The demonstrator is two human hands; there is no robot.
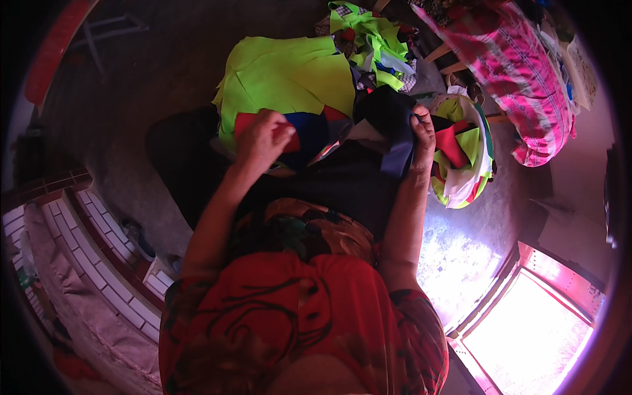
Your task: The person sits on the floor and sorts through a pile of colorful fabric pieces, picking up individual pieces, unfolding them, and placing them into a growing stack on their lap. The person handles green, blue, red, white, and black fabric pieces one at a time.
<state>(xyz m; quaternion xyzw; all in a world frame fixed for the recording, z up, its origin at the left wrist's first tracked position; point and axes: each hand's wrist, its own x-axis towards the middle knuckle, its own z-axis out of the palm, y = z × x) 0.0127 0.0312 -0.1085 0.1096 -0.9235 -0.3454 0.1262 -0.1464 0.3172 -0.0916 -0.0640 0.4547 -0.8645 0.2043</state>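
My right hand (423,131) grips a dark navy piece of cloth (397,148) that hangs down, its thumb pressed on the edge. Near a red patch of cloth (291,139), my left hand (266,135) is closed with its fingertips pinched together. Whether it holds a bit of cloth or thread cannot be made out. Beneath and beyond it lies a large stack of neon yellow-green cloth (286,69), with red and blue pieces (309,131) along its near side. Dark cloth covers my lap (329,191).
A round bundle of mixed scraps (464,148) sits right of my right hand. More neon and checked scraps (375,43) are heaped at the far side. Pink plaid cloth (507,72) hangs over wooden legs at right. A bright doorway (526,329) is lower right, brick-edged steps (85,243) lower left.
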